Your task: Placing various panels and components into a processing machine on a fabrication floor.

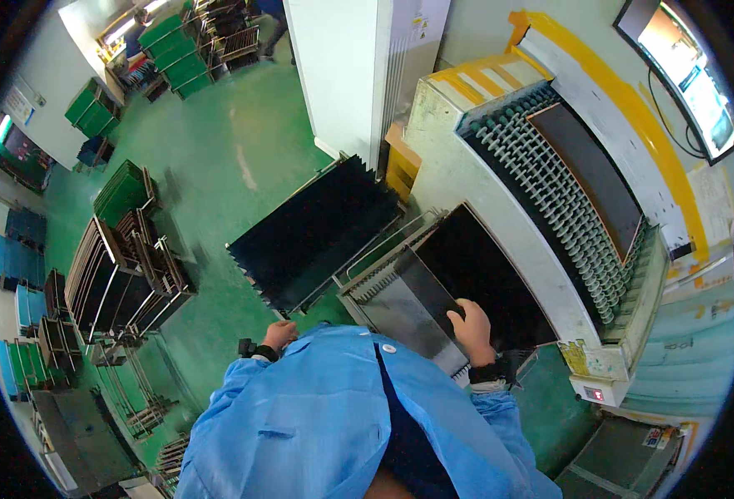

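Note:
My right hand [472, 326] has its fingers curled at the near end of a thin dark panel [423, 281], which rests over a metal slotted rack [375, 314] in front of me. Beside it, a wide black board [487, 274] slopes up to the machine. My left hand [281, 335] is closed at the near corner of another rack, filled with black upright sheets [321, 229]. What its fingers grip is too small to make out. Dark bands circle both wrists, below blue sleeves.
At right stands a white roller machine [500, 187] with a copper-edged dark panel [587, 170] on its rollers [541, 179]. Wire racks of panels [121, 283] stand at left on the green floor [242, 150]. A white cabinet [338, 75] rises ahead, and a screen [687, 75] hangs upper right.

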Demonstrator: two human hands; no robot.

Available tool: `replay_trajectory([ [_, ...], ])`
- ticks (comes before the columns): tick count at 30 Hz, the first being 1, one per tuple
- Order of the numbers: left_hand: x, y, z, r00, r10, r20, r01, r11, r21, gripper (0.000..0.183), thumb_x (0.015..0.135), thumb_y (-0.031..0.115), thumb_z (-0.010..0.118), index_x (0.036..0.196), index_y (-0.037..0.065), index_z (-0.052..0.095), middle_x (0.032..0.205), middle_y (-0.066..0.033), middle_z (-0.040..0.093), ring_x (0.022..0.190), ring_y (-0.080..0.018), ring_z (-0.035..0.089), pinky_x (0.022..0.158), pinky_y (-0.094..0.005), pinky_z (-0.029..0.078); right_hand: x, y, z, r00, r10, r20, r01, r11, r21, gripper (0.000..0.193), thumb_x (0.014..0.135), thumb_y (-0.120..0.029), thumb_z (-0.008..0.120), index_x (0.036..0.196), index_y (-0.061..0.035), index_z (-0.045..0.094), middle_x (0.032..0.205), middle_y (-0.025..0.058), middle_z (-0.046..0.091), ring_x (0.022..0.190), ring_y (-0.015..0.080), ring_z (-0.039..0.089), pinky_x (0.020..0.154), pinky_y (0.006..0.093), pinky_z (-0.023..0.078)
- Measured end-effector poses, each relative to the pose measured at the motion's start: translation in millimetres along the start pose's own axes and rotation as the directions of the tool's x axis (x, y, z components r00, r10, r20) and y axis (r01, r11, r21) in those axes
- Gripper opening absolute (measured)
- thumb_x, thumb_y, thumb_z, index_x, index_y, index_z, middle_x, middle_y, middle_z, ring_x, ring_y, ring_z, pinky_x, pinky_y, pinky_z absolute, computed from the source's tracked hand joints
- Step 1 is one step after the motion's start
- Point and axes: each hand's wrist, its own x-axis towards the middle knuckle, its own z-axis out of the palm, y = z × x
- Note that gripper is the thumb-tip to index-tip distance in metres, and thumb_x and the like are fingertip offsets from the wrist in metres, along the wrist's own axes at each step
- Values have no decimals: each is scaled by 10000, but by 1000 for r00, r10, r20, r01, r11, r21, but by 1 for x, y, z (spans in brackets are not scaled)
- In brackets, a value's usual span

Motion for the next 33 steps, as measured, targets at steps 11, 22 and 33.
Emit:
replay_trajectory([
  [11,0,-20,-41,1000,13,28,-10,996,-88,284,875,251,589,1023,11,624,819,-84,645,616,-165,586,517,-278,457,13,19,22,969,239,54,-204,908,-365,229,783,-239,650,875,-29,650,859,197,642,851,383,609,724,458,474],
  [22,-11,-66,-87,988,143,66,-153,969,196,247,845,236,603,960,19,636,778,-83,658,572,-161,581,463,-308,460,6,-33,-81,983,156,-100,-180,933,-313,330,712,-272,708,821,30,635,804,256,616,790,405,612,657,452,452],
  [33,41,-23,-21,950,-14,313,76,979,-187,188,845,183,608,925,13,608,665,-49,573,493,-125,516,408,-258,396,-64,-17,-211,625,653,-427,-51,580,813,378,872,-195,645,1125,74,567,1062,96,615,923,186,569,837,304,464],
])
